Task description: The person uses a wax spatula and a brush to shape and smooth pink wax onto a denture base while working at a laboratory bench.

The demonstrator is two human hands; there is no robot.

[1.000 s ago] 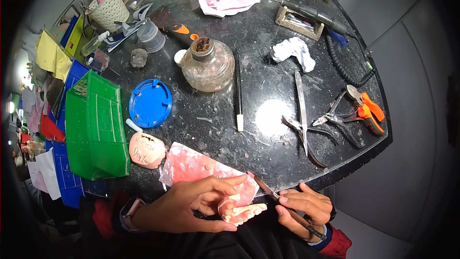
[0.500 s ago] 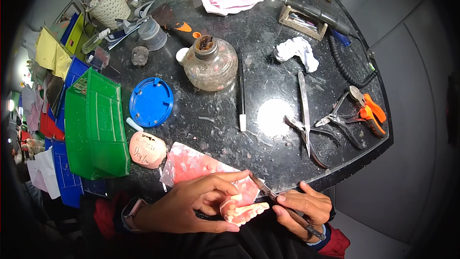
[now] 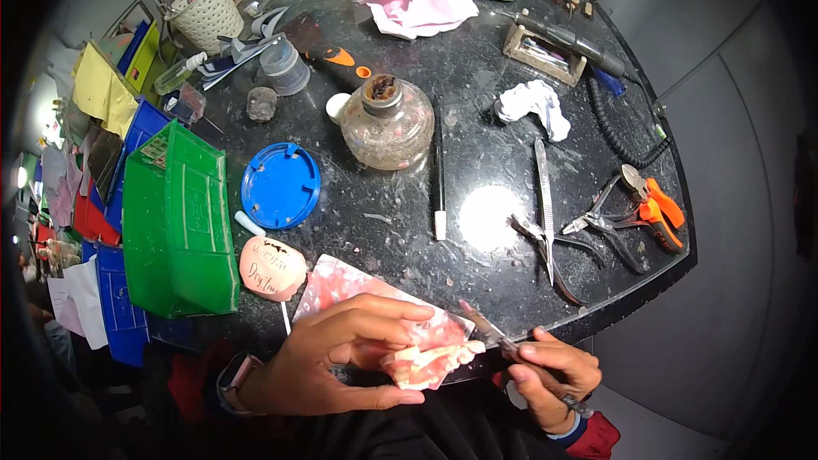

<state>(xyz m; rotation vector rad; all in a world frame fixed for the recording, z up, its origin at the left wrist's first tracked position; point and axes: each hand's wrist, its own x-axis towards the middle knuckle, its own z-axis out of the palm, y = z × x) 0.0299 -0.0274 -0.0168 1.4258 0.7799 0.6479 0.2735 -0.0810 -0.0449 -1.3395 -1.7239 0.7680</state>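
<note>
In my left hand (image 3: 328,362), between curled fingers and thumb, is a dental model (image 3: 430,365) with teeth and pink wax on it. My right hand (image 3: 558,375) grips a wax knife (image 3: 487,322) by its dark handle. Its blade points up and left, just beyond the model and apart from it, with something pinkish at the tip. Partly under my left hand lies a pink wax sheet (image 3: 341,283). A pale pink plaster piece (image 3: 273,269) with handwriting rests left of the sheet.
A glass spirit burner (image 3: 388,132) stands mid-table beside a black pen (image 3: 439,179). Pliers (image 3: 545,243), tweezers (image 3: 544,196) and orange-handled cutters (image 3: 660,213) lie right. A green bin (image 3: 179,230) and blue lid (image 3: 281,186) are left; a handpiece (image 3: 579,41) sits far right.
The model has turned in my left hand, showing more of its teeth. My left index finger has drawn back from the knife's tip, and the knife has shifted slightly right.
</note>
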